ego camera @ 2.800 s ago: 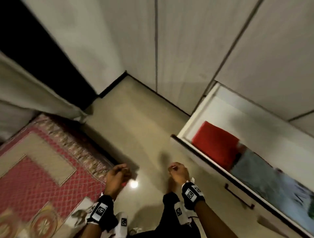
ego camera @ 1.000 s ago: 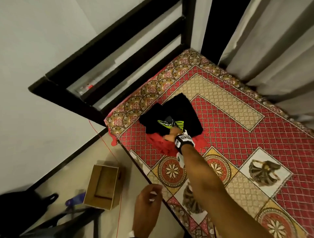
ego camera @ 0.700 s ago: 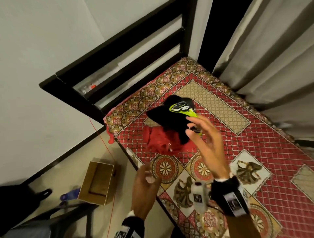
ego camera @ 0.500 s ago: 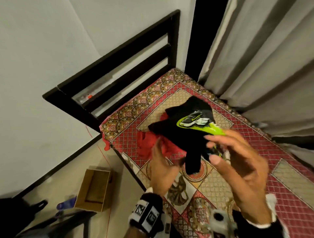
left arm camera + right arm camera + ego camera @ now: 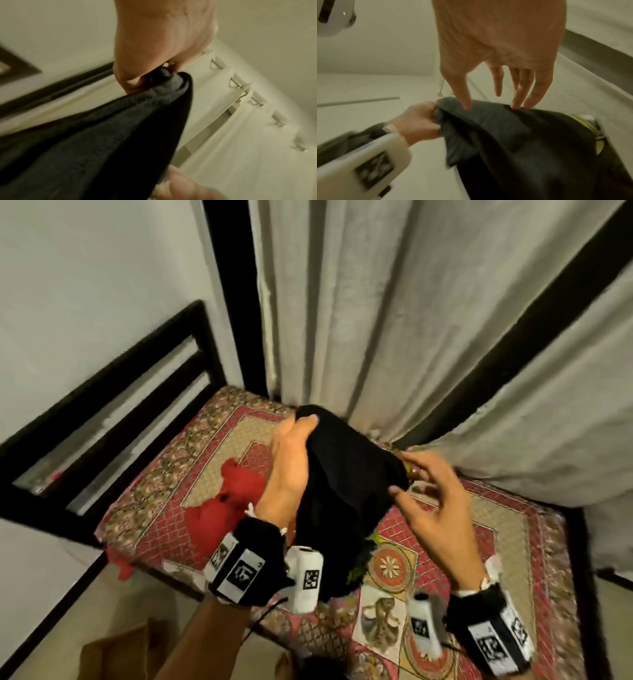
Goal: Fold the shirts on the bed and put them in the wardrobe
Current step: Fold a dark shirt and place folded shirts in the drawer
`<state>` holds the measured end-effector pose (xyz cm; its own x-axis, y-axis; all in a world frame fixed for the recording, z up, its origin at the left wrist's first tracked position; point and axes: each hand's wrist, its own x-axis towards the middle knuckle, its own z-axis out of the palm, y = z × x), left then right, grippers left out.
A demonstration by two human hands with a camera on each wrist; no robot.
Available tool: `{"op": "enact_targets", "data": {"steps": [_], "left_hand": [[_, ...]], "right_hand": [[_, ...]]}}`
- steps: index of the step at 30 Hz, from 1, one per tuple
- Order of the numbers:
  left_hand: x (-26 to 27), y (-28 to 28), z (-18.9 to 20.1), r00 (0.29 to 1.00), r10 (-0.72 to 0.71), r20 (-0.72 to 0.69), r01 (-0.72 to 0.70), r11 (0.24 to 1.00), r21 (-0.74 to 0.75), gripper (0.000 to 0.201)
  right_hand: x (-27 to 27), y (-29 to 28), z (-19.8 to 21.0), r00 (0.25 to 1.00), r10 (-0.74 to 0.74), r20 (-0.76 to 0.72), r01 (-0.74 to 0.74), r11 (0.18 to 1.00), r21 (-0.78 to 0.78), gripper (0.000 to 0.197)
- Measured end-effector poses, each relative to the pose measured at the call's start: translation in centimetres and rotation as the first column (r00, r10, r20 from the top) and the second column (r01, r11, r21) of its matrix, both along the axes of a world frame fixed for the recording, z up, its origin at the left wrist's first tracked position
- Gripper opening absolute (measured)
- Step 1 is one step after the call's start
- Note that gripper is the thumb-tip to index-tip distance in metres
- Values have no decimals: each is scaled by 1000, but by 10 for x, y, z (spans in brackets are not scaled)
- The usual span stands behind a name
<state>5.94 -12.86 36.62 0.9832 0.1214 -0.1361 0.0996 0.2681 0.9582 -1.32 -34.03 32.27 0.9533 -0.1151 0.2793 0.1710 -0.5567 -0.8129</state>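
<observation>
A black shirt [image 5: 342, 491] with a yellow-green print hangs bunched above the patterned bed [image 5: 507, 529]. My left hand [image 5: 294, 453] grips its top edge, thumb and fingers curled round a fold of the cloth [image 5: 168, 81]. My right hand [image 5: 424, 491] is at the shirt's right side with its fingers spread and nearly straight. In the right wrist view its thumb and fingertips [image 5: 515, 105] touch the upper edge of the black shirt [image 5: 522, 142]. A crumpled red shirt [image 5: 219, 508] lies on the bed to the left, below my left wrist.
A black slatted bed frame end [image 5: 102, 412] stands at the left. Grey curtains [image 5: 411, 320] hang right behind the bed. A cardboard box [image 5: 116, 655] sits on the floor at the lower left, beside the bed's near edge.
I turned from the open wardrobe drawer to the bed. My right hand lifted the black shirt off the red one; my left hand has taken its top edge, and the right has loosened.
</observation>
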Motion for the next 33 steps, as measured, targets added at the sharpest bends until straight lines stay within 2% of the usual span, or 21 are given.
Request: {"op": "enact_targets", "data": {"steps": [3, 4, 5, 7, 8, 9, 10, 11, 13, 14, 16, 19, 20, 22, 23, 25, 26, 28, 30, 33], "left_hand": [[-21, -46, 33, 981, -191, 35, 188, 979, 82, 22], [-29, -59, 41, 966, -257, 24, 253, 961, 110, 21], [-38, -73, 51, 947, -320, 22, 314, 940, 135, 22], [-56, -94, 66, 911, -412, 31, 404, 904, 142, 24], [-61, -102, 73, 907, -421, 32, 414, 901, 132, 24], [-64, -107, 79, 917, -397, 36, 388, 910, 147, 26], [-63, -108, 81, 939, -340, 49, 326, 926, 189, 28], [-61, -110, 84, 959, -274, 74, 251, 939, 233, 31], [-55, -105, 83, 978, -183, 95, 148, 944, 295, 39], [-54, -106, 80, 981, -167, 95, 128, 936, 328, 41], [-59, -115, 73, 978, -183, 97, 118, 876, 467, 41], [-74, -137, 59, 976, -184, 114, 67, 757, 650, 57], [-80, -148, 56, 975, -178, 132, 38, 722, 691, 60], [-93, -174, 53, 972, -178, 153, 4, 664, 748, 55], [-101, -189, 54, 966, -189, 178, -3, 676, 737, 44], [-123, -229, 66, 955, -173, 242, 17, 844, 536, 16], [-136, -250, 75, 950, -183, 252, 70, 913, 402, 14], [-160, -284, 91, 945, -213, 247, 169, 967, 189, 22], [-179, -320, 104, 936, -235, 260, 214, 971, 106, 29], [-198, -363, 121, 915, -288, 282, 276, 958, 84, 34]], "right_hand": [[-48, 17, 14, 993, 70, -99, -55, 988, 143, 81], [-56, 21, 13, 992, 50, -113, -33, 989, 147, 82], [-60, 22, 6, 994, -3, -112, 20, 989, 149, 72], [-60, 11, -6, 979, -197, -54, 204, 951, 233, 25], [-61, -3, -6, 964, -264, -37, 263, 918, 297, 10], [-63, -22, -5, 953, -299, -46, 297, 896, 330, 22], [-67, -40, 0, 959, -278, -61, 280, 883, 378, 33], [-74, -60, 5, 975, -215, -57, 218, 877, 427, 32], [-88, -97, 24, 998, -55, 19, 42, 908, 416, 6], [-93, -117, 32, 999, 0, 50, -19, 927, 375, 15], [-99, -156, 40, 990, 134, 51, -143, 932, 333, 25], [-105, -215, 56, 957, 289, 42, -284, 887, 364, 30], [-107, -237, 63, 949, 314, 31, -304, 883, 358, 28], [-107, -280, 78, 937, 348, -12, -335, 909, 247, 18], [-108, -299, 83, 937, 345, -54, -333, 928, 165, 13], [-111, -336, 86, 966, 240, -94, -248, 966, -76, 8], [-114, -354, 86, 982, 157, -108, -178, 960, -216, 7], [-116, -385, 77, 991, -4, -131, -52, 907, -418, 23], [-122, -422, 62, 978, -170, -122, 109, 912, -396, 42], [-128, -486, 13, 900, -401, -169, 353, 900, -254, 43]]}}
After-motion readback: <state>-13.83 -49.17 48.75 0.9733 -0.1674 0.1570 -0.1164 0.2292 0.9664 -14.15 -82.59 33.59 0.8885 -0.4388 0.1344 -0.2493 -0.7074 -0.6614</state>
